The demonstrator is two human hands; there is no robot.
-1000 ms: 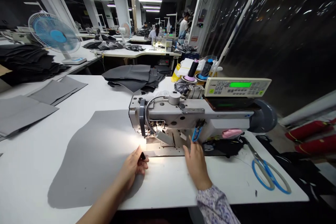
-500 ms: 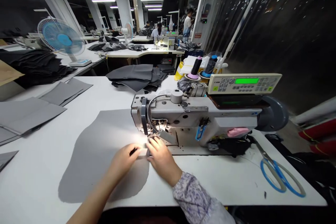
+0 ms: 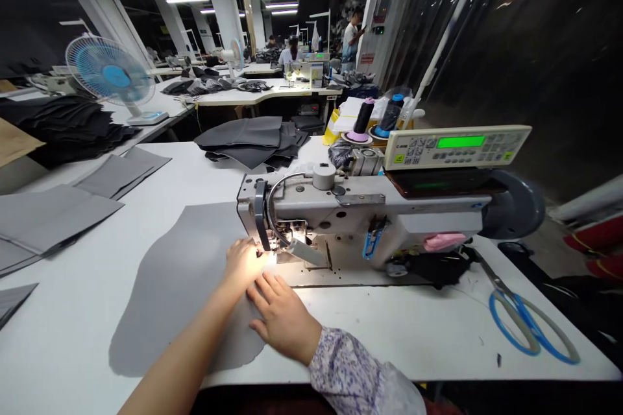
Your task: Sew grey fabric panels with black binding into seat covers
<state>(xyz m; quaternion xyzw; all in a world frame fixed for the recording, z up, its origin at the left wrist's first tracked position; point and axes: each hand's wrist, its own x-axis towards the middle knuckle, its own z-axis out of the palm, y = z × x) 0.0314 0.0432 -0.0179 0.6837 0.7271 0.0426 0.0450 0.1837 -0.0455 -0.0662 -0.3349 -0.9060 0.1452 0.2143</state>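
A large grey fabric piece (image 3: 170,292) lies flat on the white table, its right part at the needle area of the sewing machine (image 3: 311,198). My left hand (image 3: 243,266) rests on the fabric right beside the lit presser foot. Its fingers are bent together, with a small dark spot showing by the fingertips; glare hides what they hold, if anything. Just below and to the right, my right hand (image 3: 287,318) lies palm down with fingers spread, touching the fabric's right edge. The needle itself is hard to make out.
Blue-handled scissors (image 3: 528,324) lie at the right. Grey panels (image 3: 53,211) are at the left, with a dark fabric stack (image 3: 248,139) behind the machine. Thread cones (image 3: 363,120) stand beside the control panel (image 3: 457,146). A fan (image 3: 114,74) stands back left; people are farther off.
My left hand has moved forward, closer to the presser foot. My right hand has drawn back toward me from the needle area and flattened out. The fabric has hardly shifted.
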